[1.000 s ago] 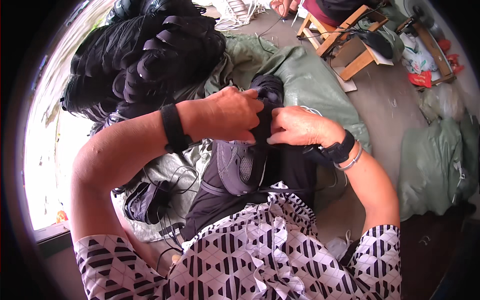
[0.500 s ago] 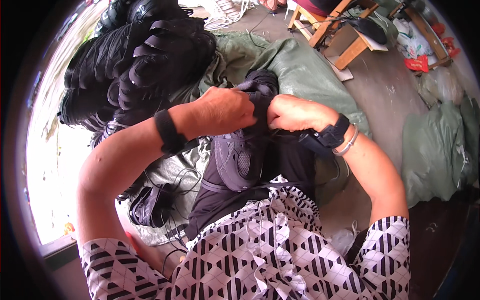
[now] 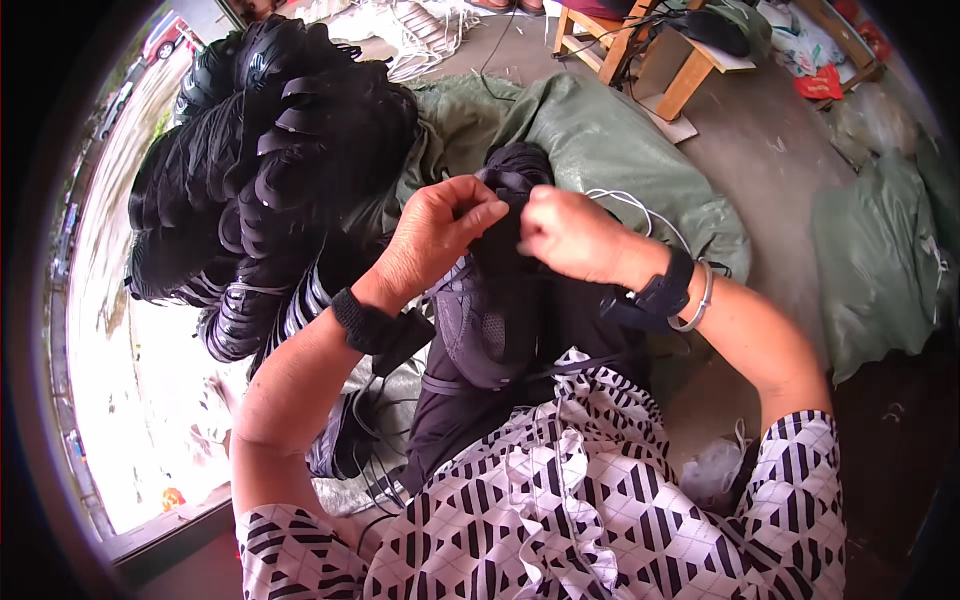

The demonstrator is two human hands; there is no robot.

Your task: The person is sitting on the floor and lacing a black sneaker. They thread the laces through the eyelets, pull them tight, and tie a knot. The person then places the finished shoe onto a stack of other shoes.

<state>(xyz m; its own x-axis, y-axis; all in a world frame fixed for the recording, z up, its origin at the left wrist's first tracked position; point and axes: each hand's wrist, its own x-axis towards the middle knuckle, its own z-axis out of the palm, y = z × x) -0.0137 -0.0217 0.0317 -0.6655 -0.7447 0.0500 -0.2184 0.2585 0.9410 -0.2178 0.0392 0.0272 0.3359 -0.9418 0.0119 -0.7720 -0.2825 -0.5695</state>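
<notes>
A bundle of black shoe uppers (image 3: pixel 478 335) rests on my lap, its toe end toward me. My left hand (image 3: pixel 447 228) is at the bundle's far end, thumb and forefinger pinched together. Beside it on the right, my right hand (image 3: pixel 570 235) is closed with fingers curled in; it is slightly blurred. What either hand pinches is too small or hidden to make out. Dark folded material (image 3: pixel 517 165) shows just beyond my fingers. A thin white cord (image 3: pixel 640 205) loops behind my right hand over the green sheet.
A tall heap of black shoe uppers (image 3: pixel 270 170) stands at the left on a green woven sheet (image 3: pixel 620 140). Another dark shoe piece (image 3: pixel 345 435) lies by my left forearm among thin cords. Wooden stools (image 3: pixel 690 85) stand at far right; a green sack (image 3: pixel 875 260) sits below them.
My left hand has opened its fist into a pinch and tilted upward. My right hand has moved slightly left. The white cord loop now shows behind it. The whole view has shifted a little.
</notes>
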